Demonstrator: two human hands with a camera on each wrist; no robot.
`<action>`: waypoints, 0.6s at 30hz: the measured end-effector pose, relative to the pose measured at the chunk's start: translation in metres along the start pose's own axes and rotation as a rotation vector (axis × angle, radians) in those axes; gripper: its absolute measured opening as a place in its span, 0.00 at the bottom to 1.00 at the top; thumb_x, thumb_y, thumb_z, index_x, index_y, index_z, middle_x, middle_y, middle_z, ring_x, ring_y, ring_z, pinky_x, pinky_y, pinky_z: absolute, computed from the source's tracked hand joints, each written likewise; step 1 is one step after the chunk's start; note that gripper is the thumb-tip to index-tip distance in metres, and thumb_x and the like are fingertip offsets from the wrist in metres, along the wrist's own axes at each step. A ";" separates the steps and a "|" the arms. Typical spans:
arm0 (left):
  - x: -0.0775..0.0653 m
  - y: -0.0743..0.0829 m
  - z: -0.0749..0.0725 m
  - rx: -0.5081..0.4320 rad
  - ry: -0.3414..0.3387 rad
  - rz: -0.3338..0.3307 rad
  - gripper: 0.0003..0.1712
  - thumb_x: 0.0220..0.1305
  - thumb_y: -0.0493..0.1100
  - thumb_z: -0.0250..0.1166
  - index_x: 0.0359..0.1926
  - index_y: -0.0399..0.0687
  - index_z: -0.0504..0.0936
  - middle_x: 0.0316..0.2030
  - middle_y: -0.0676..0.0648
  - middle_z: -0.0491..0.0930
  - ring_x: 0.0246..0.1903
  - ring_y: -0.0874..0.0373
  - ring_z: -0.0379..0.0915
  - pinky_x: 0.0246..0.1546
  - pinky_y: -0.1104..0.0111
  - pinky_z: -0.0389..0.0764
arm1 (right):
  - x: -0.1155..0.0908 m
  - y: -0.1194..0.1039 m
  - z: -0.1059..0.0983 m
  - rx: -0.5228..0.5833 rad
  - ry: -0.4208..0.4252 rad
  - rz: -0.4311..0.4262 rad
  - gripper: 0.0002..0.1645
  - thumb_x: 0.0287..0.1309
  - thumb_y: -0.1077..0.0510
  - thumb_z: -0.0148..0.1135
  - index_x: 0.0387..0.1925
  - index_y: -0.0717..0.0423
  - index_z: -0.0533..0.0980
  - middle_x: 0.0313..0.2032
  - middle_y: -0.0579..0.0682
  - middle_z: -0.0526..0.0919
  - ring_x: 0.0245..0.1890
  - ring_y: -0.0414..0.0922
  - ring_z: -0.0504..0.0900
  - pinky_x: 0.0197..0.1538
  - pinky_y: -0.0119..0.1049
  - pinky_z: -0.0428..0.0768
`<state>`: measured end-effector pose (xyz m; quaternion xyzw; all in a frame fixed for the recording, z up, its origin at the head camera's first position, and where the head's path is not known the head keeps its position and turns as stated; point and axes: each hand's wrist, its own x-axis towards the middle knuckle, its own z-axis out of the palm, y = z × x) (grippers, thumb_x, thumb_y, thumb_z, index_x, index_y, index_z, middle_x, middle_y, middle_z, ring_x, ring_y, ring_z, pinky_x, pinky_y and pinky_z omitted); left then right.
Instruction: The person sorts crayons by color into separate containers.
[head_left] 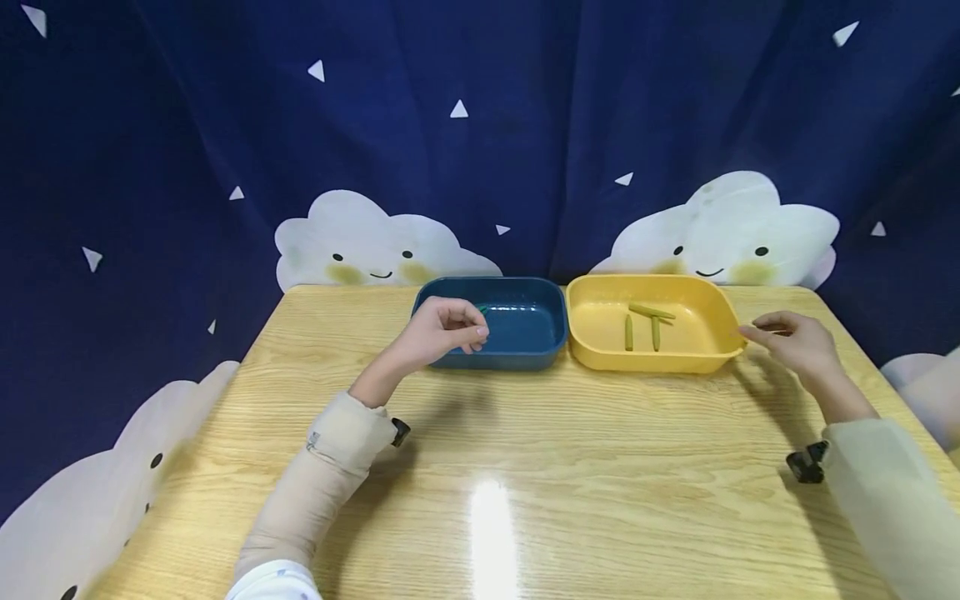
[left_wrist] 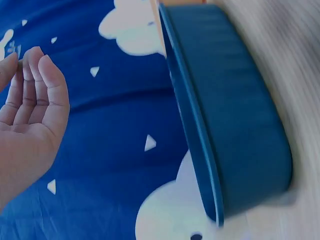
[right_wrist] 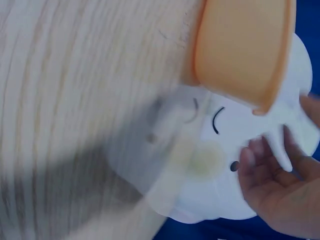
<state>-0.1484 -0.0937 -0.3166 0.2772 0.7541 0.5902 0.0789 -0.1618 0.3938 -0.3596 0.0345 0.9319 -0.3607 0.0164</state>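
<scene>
My left hand (head_left: 452, 325) hovers over the left part of a dark blue bin (head_left: 517, 360), its fingers loosely bent. In the left wrist view that hand (left_wrist: 37, 105) shows nothing held between thumb and fingers. A small green piece (head_left: 483, 309) lies in the blue bin, partly hidden by the hand. Close to the right end of a yellow bin (head_left: 645, 361) is my right hand (head_left: 798, 342), thumb and fingers apart. The right wrist view shows no thing in that hand (right_wrist: 280, 185). Several thin yellow-green sticks (head_left: 628, 332) with tapered ends lie in the yellow bin.
Both bins stand side by side at the far edge of a light wooden table (head_left: 600, 467). Behind them hangs a dark blue curtain (head_left: 525, 150) with clouds and white triangles. Each wrist carries a small black camera (head_left: 808, 463).
</scene>
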 end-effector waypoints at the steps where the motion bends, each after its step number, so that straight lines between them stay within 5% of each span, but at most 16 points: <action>1: -0.003 -0.001 -0.004 0.000 0.011 0.001 0.06 0.60 0.31 0.59 0.33 0.26 0.77 0.27 0.32 0.77 0.26 0.44 0.75 0.30 0.57 0.79 | -0.003 -0.001 -0.002 0.005 0.072 -0.007 0.30 0.58 0.44 0.56 0.46 0.69 0.72 0.37 0.52 0.78 0.33 0.44 0.74 0.30 0.31 0.75; 5: -0.017 -0.003 -0.021 0.005 0.089 -0.017 0.06 0.60 0.30 0.58 0.33 0.26 0.77 0.25 0.39 0.78 0.25 0.49 0.76 0.29 0.62 0.79 | -0.013 -0.005 -0.010 0.108 0.173 -0.033 0.19 0.59 0.50 0.57 0.31 0.65 0.75 0.21 0.32 0.74 0.22 0.33 0.73 0.25 0.25 0.73; 12: -0.040 -0.014 -0.043 0.025 0.228 -0.073 0.07 0.59 0.30 0.59 0.34 0.24 0.76 0.24 0.48 0.79 0.24 0.57 0.77 0.29 0.66 0.79 | -0.025 -0.012 -0.017 0.127 0.162 -0.079 0.19 0.58 0.51 0.58 0.31 0.67 0.74 0.19 0.36 0.77 0.21 0.33 0.75 0.24 0.24 0.72; 18: -0.054 -0.024 -0.060 0.178 0.352 -0.103 0.12 0.60 0.34 0.61 0.43 0.29 0.77 0.35 0.38 0.79 0.32 0.55 0.77 0.33 0.67 0.79 | -0.029 -0.013 -0.017 0.035 0.173 -0.114 0.20 0.58 0.49 0.58 0.36 0.65 0.74 0.21 0.28 0.75 0.22 0.25 0.72 0.24 0.24 0.71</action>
